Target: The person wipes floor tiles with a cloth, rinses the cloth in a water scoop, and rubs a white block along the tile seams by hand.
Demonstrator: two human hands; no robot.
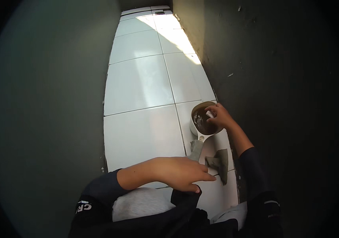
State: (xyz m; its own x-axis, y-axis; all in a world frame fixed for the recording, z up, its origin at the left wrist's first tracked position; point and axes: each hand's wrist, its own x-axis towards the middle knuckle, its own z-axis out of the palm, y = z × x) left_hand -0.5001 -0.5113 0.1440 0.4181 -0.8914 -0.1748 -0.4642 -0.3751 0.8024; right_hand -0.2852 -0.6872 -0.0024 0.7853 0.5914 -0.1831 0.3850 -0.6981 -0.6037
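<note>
A pale dipper (194, 127) with a short handle stands on the floor tiles, holding brownish liquid. Over its right side, my right hand (220, 117) pinches a small whitish piece (210, 114) just above or in the liquid; its exact kind is unclear. My left hand (181, 173) hovers palm down before my body, index finger stretched out and thumb apart, close to the dark shirt fabric (187, 198). Just beyond its fingers lies a creased grey piece (221, 164), like sandpaper or stiff cloth. Another grey strip (195, 150) lies by the dipper's handle, partly behind my left hand.
White floor tiles (141, 83) run ahead between a dark left wall (58, 87) and a dark right wall (264, 79) with flaking spots. Sunlight falls across the far tiles, where a small dark object (160, 13) lies.
</note>
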